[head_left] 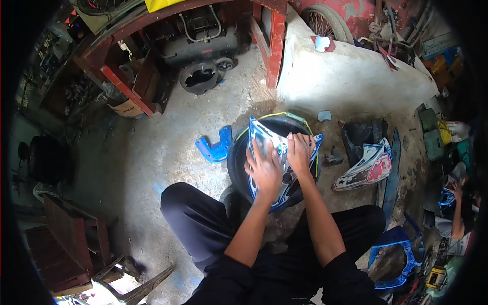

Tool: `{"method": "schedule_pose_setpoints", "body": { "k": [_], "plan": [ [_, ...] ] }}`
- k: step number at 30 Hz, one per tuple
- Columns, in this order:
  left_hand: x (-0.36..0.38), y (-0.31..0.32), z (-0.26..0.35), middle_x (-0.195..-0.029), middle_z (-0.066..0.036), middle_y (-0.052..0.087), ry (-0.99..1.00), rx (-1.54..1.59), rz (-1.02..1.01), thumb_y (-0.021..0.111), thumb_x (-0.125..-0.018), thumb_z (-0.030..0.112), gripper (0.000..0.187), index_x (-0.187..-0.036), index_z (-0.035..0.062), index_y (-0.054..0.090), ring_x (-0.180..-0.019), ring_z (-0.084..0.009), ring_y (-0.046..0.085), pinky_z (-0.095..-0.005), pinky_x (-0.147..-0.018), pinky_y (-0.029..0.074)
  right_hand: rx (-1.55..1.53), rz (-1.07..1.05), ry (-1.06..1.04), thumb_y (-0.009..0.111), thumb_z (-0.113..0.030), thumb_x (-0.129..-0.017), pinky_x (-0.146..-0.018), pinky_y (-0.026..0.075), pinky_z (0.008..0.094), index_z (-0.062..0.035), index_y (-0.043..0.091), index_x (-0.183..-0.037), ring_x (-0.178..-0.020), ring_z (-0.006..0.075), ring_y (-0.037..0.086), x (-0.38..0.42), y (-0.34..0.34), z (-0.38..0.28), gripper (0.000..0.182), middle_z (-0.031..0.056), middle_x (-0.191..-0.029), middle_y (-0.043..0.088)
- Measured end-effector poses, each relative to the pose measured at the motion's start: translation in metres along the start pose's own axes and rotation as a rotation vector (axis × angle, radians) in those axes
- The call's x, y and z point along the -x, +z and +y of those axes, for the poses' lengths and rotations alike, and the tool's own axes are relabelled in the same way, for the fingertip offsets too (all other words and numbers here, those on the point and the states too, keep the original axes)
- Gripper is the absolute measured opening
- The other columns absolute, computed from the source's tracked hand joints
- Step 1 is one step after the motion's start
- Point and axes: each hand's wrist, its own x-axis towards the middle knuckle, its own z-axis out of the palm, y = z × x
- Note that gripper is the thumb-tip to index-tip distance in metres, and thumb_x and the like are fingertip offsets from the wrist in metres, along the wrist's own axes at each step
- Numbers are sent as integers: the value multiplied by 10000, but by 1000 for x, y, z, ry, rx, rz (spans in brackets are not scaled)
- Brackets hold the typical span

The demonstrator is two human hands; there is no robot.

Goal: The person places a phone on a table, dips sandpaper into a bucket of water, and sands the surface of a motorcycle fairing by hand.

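A blue, white and black motorcycle fairing panel (287, 176) rests tilted across the black tub (235, 172) between my knees. My left hand (265, 170) lies on the panel's left side with its fingers spread, slightly smeared by motion. Near the upper right edge, my right hand (300, 151) has its fingers bent and closed over the panel; whether anything small is under the fingertips is hidden. A yellow-green band (316, 175) runs along the tub's rim. Left of the tub, a blue plastic bracket-like part (215, 147) lies on the floor.
On the right lie a scuffed red-and-white fairing piece (367, 166), a black plastic part (358, 138) and a blue frame-shaped panel (406, 251). Another person's hand (457, 192) works at far right. A red bench (274, 48) and white wall (351, 71) stand ahead.
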Motion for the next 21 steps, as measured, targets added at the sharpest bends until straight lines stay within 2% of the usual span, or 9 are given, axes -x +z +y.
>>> {"method": "schedule_pose_setpoints", "body": {
  "k": [1, 4, 6, 8, 11, 14, 17, 20, 21],
  "plan": [
    [-16, 8, -2, -1643, -185, 336, -36, 22, 57, 436, -1071, 391, 432, -1400, 221, 658, -1426, -486, 359, -627, -1111, 289, 7, -1, 0, 491, -242, -1048, -1101, 301, 497, -48, 701, -939, -1052, 274, 586, -1, -1, -1, 305, 65, -930, 654],
    [-49, 16, -12, -1644, -190, 331, -128, 15, 16, 419, -1077, 391, 443, -1402, 206, 656, -1443, -482, 345, -635, -1109, 294, -5, 20, -15, 499, -239, -1043, -1098, 305, 494, -46, 696, -926, -1039, 276, 587, -3, -2, -3, 300, 70, -922, 651],
    [-30, 18, -10, -1642, -187, 333, -100, 19, 63, 415, -1078, 386, 442, -1396, 202, 660, -1451, -482, 333, -641, -1102, 303, -24, 23, 4, 499, -243, -1042, -1098, 308, 491, -45, 695, -924, -1028, 281, 588, -4, -2, -3, 302, 74, -914, 649],
    [0, 4, -1, -1644, -183, 329, -59, 36, -15, 408, -1079, 384, 447, -1399, 196, 657, -1451, -484, 328, -644, -1104, 302, -13, 31, 7, 500, -243, -1041, -1098, 310, 488, -45, 695, -925, -1022, 283, 589, -6, -1, -4, 301, 75, -907, 647],
    [15, -3, -1, -1644, -178, 330, -41, 5, -21, 406, -1077, 387, 450, -1394, 193, 661, -1456, -483, 329, -641, -1111, 303, -20, 45, -2, 499, -239, -1043, -1101, 308, 490, -44, 693, -923, -1022, 285, 588, 0, 0, -3, 300, 77, -906, 645],
    [-34, 17, -11, -1647, -173, 331, -99, -16, 66, 408, -1075, 384, 449, -1391, 190, 661, -1464, -482, 322, -636, -1120, 299, 11, 30, -8, 502, -236, -1044, -1104, 307, 490, -44, 692, -923, -1019, 283, 589, -2, -1, -2, 296, 74, -908, 646],
    [-71, 20, -21, -1653, -187, 308, -184, 19, -15, 420, -1069, 366, 444, -1407, 194, 651, -1461, -490, 313, -659, -1132, 255, -20, 37, -3, 505, -235, -1045, -1110, 303, 493, -43, 692, -920, -1019, 281, 589, -5, -1, -6, 295, 73, -907, 644],
    [-28, 17, -13, -1661, -168, 310, -95, -27, 44, 413, -1069, 376, 454, -1404, 183, 651, -1479, -486, 290, -637, -1128, 288, -12, 18, 18, 508, -237, -1043, -1113, 301, 497, -43, 693, -914, -1023, 278, 590, -4, -2, -4, 297, 69, -919, 650],
    [-7, 6, -6, -1661, -168, 313, -90, -13, -7, 418, -1066, 374, 453, -1407, 185, 649, -1477, -485, 297, -637, -1130, 286, -9, 47, 11, 510, -237, -1042, -1113, 301, 498, -44, 694, -911, -1025, 278, 589, -4, 1, -4, 296, 67, -925, 655]
  ]
}}
